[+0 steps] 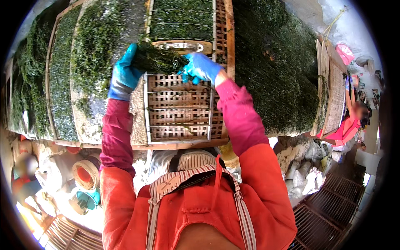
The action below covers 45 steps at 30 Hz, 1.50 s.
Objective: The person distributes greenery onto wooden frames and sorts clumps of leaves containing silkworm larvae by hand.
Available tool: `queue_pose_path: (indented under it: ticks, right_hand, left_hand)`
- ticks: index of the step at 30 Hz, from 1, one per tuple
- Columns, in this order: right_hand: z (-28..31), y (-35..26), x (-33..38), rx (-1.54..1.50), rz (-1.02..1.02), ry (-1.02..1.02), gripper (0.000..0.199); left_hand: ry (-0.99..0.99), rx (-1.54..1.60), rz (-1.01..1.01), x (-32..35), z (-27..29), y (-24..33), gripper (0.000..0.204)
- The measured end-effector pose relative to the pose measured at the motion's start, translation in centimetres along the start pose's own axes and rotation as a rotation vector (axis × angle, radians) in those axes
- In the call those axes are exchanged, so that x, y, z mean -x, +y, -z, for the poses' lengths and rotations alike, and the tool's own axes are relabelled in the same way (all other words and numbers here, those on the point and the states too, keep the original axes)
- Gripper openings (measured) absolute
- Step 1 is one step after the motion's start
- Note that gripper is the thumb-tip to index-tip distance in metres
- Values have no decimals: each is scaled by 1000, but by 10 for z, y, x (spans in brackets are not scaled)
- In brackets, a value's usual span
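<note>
A clump of wet dark green seaweed hangs between my hands above a woven slatted mat. My left hand, in a blue glove, has its fingers closed around the clump's left end. At the other end my right hand, also gloved in blue, has curled fingers gripping strands. A pale metal frame with thin crossbars lies over the mat. Its far sections carry a layer of seaweed; only scraps cling to the near ones. Just beyond the clump rests a wooden block with a metal handle.
Loose seaweed is heaped right of the mat and spread on the left surface. A wooden edge runs along the near side. Stacked woven racks stand at right, with a person in red beyond. Buckets sit lower left.
</note>
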State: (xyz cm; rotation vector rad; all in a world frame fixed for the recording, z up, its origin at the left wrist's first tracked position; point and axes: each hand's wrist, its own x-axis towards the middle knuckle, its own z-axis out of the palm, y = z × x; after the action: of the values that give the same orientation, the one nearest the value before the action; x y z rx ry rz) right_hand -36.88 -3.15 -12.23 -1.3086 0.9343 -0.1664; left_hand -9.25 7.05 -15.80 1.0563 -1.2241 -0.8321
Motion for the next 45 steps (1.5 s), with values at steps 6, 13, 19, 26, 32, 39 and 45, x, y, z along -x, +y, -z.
queue_pose_path:
  ticks: [6, 13, 19, 26, 32, 39, 45]
  right_hand:
    - [10, -11, -32, 852, -151, -12, 22]
    - [63, 15, 3, -116, -175, 166, 34]
    - [108, 63, 53, -41, 147, 324, 35]
    - [83, 95, 64, 532, 553, 937, 44]
    - [-24, 112, -3, 587, 841, 450, 34]
    - [-16, 101, 2, 1129, 974, 735, 29]
    - [15, 130, 89, 972, 980, 933, 45]
  left_hand:
    - [515, -632, 17, 0, 17, 10, 53]
    - [-50, -1375, 55, -17, -43, -30, 105]
    - [-134, -1370, 111, -22, -40, -30, 105]
    - [168, -447, -241, -8, 29, 0, 40]
    - [-484, -1361, -394, 18, -52, -1, 42]
    - [-430, -1272, -474, 22, -75, -3, 45]
    - [-492, -1354, -368, 28, -66, -58, 52]
